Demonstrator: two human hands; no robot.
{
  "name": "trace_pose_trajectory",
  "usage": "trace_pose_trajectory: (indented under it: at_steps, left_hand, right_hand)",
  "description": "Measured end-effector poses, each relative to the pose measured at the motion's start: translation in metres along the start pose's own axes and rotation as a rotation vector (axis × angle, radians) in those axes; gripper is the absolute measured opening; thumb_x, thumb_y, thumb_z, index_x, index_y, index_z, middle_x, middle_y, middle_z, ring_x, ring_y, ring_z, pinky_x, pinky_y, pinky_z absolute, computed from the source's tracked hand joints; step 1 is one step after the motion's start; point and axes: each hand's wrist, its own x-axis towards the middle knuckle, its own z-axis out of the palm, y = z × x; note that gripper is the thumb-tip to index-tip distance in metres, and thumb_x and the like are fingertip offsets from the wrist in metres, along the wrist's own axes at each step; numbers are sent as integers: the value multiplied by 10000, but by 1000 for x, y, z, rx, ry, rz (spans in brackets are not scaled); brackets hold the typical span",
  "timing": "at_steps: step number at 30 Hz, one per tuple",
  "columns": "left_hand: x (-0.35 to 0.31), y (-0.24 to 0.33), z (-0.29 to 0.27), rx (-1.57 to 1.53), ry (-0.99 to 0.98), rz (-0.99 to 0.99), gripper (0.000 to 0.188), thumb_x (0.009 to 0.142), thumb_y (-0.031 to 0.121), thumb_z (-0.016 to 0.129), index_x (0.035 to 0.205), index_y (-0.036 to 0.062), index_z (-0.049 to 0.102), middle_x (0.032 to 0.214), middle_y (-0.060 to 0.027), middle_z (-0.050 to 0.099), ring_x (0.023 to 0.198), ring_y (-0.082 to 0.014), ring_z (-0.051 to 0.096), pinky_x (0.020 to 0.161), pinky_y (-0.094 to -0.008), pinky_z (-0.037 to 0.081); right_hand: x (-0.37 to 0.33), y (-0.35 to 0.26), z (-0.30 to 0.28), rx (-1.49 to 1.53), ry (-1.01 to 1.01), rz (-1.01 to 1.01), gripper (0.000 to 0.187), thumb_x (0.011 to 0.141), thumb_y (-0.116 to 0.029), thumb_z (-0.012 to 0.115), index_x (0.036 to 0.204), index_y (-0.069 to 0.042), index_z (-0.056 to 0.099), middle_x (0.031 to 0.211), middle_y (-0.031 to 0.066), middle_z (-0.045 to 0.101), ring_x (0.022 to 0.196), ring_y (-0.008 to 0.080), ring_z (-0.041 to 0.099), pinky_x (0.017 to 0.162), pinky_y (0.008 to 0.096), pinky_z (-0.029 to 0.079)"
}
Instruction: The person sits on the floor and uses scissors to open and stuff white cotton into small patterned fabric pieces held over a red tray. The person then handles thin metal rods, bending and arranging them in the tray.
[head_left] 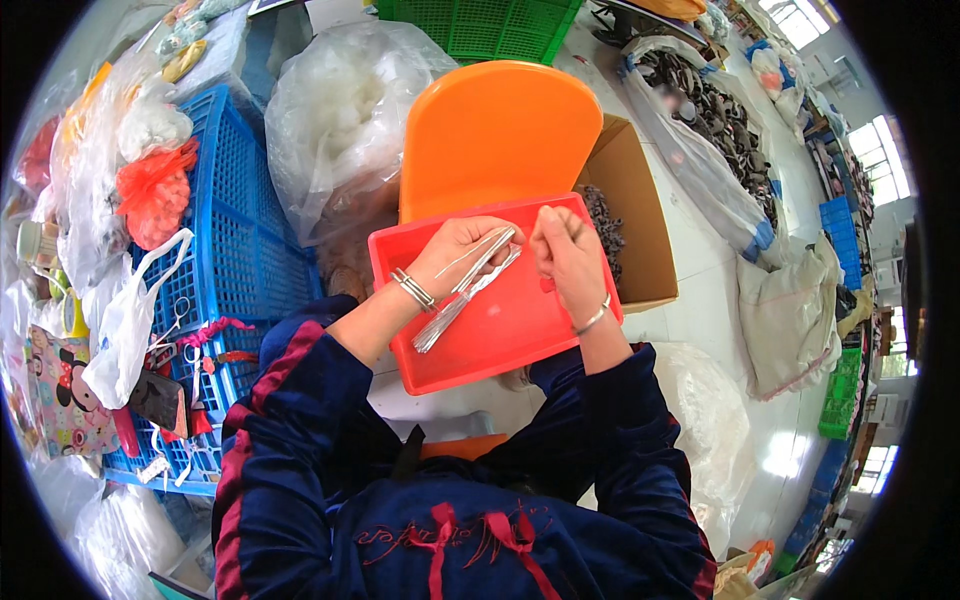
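Note:
My left hand (465, 258) is closed round a bundle of thin silvery strips (438, 328), which looks like wires or twist ties. The strips slant down toward my left forearm, and some poke out between the fingers. Close beside it, my right hand (568, 258) is pinched, thumb against fingers; what it holds, if anything, is too small to name. Both hands are above a shallow red plastic tray (490, 350). The tray lies tilted in front of my knees, against an orange plastic chair (500, 140).
A cardboard box (648, 230) with dark grey pieces stands right of the chair. At the left are blue plastic crates (235, 190) hung with scissors (172, 318) and bags. A clear plastic bag (340, 130), a green crate (480, 30) and an open sack (690, 130) lie farther off.

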Motion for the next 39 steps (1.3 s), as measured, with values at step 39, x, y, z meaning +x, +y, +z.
trace_pose_trajectory:
  at_steps: [39]
  left_hand:
    - [1,-2,23,-185,20,-383,456,1031,392,344,1111,-20,522,858,-112,636,731,-230,654,696,-380,595]
  right_hand:
    - [24,40,7,-294,305,-152,333,933,-179,539,629,-60,478,553,-32,453,501,45,399,447,254,327]
